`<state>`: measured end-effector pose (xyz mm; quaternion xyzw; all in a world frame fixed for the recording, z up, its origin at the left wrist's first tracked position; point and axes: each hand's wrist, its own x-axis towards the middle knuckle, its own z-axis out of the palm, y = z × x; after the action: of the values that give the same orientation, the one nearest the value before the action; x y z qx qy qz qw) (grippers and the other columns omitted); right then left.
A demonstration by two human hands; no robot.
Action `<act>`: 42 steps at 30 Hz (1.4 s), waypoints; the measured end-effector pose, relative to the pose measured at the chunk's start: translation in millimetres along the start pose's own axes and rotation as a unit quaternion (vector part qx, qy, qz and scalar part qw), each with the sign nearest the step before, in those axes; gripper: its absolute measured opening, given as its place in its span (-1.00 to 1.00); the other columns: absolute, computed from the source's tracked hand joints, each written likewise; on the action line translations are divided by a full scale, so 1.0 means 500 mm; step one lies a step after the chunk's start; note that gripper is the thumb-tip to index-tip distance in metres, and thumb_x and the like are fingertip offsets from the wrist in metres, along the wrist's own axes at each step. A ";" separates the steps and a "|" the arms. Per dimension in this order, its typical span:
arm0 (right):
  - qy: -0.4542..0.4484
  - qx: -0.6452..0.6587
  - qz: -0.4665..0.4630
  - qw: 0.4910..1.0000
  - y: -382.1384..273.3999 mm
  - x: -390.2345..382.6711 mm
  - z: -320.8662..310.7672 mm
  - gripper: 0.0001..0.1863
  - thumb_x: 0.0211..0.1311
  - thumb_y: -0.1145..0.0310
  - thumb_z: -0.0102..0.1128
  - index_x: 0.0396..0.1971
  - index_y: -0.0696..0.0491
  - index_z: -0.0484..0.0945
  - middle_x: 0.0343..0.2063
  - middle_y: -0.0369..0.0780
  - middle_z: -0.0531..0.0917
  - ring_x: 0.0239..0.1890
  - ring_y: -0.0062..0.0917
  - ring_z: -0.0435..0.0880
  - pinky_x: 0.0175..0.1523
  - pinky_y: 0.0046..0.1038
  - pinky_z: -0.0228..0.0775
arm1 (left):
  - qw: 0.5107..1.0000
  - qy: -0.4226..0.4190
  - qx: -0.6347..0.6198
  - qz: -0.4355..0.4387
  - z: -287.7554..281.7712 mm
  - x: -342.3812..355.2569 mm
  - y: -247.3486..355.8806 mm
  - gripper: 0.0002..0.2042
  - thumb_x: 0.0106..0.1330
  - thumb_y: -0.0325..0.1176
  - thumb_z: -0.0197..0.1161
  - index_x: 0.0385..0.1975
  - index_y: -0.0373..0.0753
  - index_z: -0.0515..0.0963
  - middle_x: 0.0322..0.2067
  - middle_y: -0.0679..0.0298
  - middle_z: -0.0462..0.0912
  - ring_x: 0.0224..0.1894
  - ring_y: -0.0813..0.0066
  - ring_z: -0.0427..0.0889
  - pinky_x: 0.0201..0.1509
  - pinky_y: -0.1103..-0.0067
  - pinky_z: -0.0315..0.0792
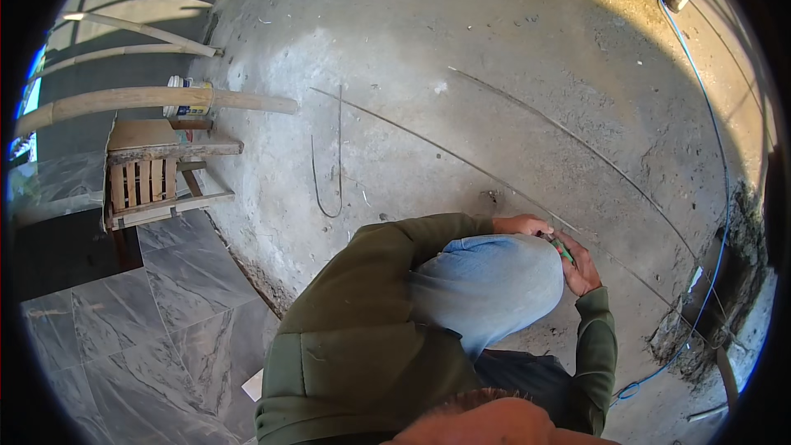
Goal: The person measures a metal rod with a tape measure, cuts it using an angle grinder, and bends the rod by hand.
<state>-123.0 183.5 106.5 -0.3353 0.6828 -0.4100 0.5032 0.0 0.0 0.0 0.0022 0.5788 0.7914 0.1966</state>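
Beyond my bent knee in faded jeans (503, 284), my two hands come close together, low over the concrete floor. My right hand (583, 270) is closed around a small green-handled tool (563, 250); its exact kind is hard to make out. My left hand (522, 225) has its fingers bent in at the tool's dark end, and whatever they pinch is too small to name. A long thin metal rod (437, 152) runs along the floor and passes right by both hands. Farther off lies a second long rod (568, 133).
Left of me lie a bent hook-shaped rod (339, 156) and a wooden stand (156, 173). Bamboo poles (124, 100) and a white bucket (191, 96) are behind it. A blue hose (717, 136) curves along the right, near a broken floor edge (676, 334). Grey tiles (181, 313) border the concrete.
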 end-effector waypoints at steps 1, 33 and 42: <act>-0.006 -0.002 0.031 0.999 -0.012 -0.003 -0.003 -0.41 0.02 0.33 0.09 0.14 0.16 0.40 -0.04 0.08 0.56 0.04 -0.27 0.56 0.15 -0.40 0.30 | 0.996 0.022 -0.073 -0.056 0.003 -0.013 0.056 -0.77 0.37 -0.24 0.15 -0.21 -0.29 0.44 -0.43 0.35 0.46 -0.38 0.51 0.41 -0.21 0.49 0.32; -0.093 -0.098 0.110 0.985 0.016 0.226 0.097 -0.50 0.17 0.12 0.10 0.07 0.06 0.48 -0.07 0.07 0.58 0.06 -0.10 0.54 0.13 -0.29 0.34 | 0.616 0.744 -0.251 -0.070 -0.280 -0.346 -0.137 -0.73 0.37 -0.22 0.10 -0.51 -0.26 0.43 -0.59 0.26 0.52 -0.67 0.56 0.43 -0.63 0.60 0.29; -0.099 -0.172 0.097 0.975 -0.052 0.445 0.234 -0.49 0.15 0.09 0.06 0.02 0.10 0.51 -0.29 -0.07 0.65 -0.15 -0.33 0.61 -0.01 -0.36 0.38 | 0.637 0.714 -0.291 -0.017 -0.270 -0.249 -0.197 -0.69 0.29 -0.14 0.23 -0.54 -0.26 0.51 -0.62 0.37 0.50 -0.61 0.61 0.41 -0.56 0.62 0.27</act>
<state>-68.9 -47.9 19.6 -0.3880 0.7193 -0.2005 0.5402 114.2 -137.6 -107.1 -0.6302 0.2791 0.6708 -0.2739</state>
